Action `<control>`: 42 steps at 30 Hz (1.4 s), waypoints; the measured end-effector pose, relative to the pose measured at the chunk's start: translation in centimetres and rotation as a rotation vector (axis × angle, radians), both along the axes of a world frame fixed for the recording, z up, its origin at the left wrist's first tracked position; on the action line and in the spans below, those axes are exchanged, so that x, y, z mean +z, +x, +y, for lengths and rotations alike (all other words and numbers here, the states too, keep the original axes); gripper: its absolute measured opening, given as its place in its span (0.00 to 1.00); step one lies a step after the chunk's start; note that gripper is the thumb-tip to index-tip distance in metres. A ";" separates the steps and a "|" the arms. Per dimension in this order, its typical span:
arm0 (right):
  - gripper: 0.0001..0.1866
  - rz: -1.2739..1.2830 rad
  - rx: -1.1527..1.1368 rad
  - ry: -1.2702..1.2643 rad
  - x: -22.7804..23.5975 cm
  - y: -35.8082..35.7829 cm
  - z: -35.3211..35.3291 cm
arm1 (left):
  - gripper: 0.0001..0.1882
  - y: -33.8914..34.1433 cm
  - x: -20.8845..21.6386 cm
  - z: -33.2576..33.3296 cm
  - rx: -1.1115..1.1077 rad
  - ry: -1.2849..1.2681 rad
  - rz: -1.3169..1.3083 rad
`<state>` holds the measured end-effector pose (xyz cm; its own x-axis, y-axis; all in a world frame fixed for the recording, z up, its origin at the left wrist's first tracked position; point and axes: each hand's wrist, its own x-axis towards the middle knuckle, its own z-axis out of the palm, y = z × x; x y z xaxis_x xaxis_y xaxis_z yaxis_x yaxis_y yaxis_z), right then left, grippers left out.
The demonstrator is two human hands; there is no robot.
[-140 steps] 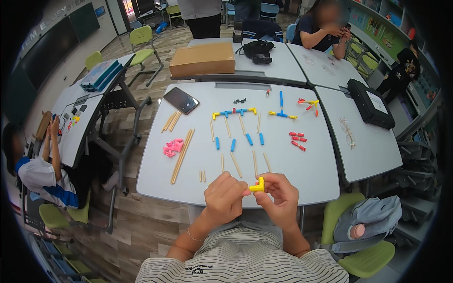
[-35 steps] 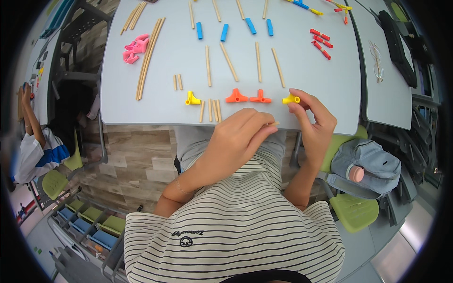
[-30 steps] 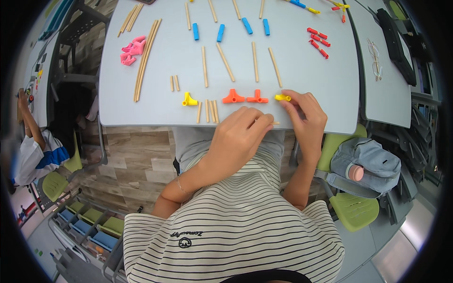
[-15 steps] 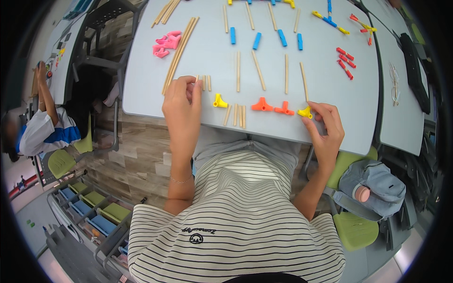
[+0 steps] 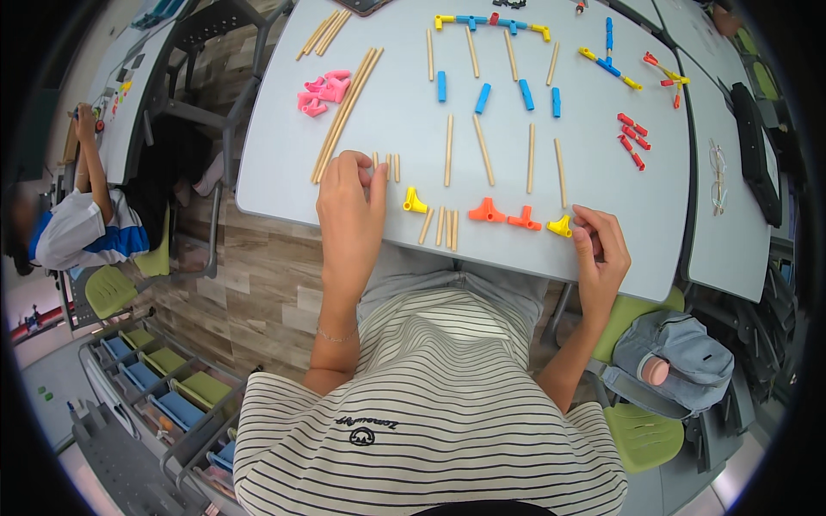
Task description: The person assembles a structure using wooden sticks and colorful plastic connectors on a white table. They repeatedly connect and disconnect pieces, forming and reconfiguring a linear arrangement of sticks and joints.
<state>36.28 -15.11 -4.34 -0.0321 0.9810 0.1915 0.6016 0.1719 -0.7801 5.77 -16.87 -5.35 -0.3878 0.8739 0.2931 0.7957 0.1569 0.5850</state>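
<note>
My left hand [image 5: 348, 219] is over the table's near left part, fingers curled, with a gap between thumb and forefinger. Its fingertips are beside several short wooden sticks [image 5: 397, 168] standing in a row and partly hide them. My right hand [image 5: 603, 249] is just right of a yellow three-armed connector [image 5: 560, 226], thumb and forefinger apart. A longer wooden stick [image 5: 561, 174] points down to that connector. Along the near edge lie another yellow connector [image 5: 415, 200], two orange connectors [image 5: 488, 211] and more short sticks [image 5: 448, 228].
Blue tubes [image 5: 483, 98] and sticks form rows farther up, below a joined bar [image 5: 491, 21]. Pink connectors [image 5: 324, 91] and long sticks [image 5: 348, 113] lie left; red pieces [image 5: 634, 136] right. A backpack [image 5: 680, 361] is on a chair at right. Another person [image 5: 90, 219] sits left.
My right hand has moved slightly off the yellow connector it touched. The whole view has shifted a little, showing more of the table's far side. My left hand stays by the short sticks.
</note>
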 end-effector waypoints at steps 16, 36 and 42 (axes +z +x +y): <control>0.12 0.188 -0.035 -0.034 -0.5 1.1 0.3 | 0.17 -7.9 2.3 5.7 -0.212 0.170 0.156; 0.13 0.221 -0.061 -0.008 0.3 0.6 2.3 | 0.15 -10.3 1.2 8.5 -0.348 0.208 0.153; 0.11 -0.075 0.105 0.162 3.2 0.4 5.7 | 0.23 -7.0 3.5 7.6 -0.439 0.324 0.232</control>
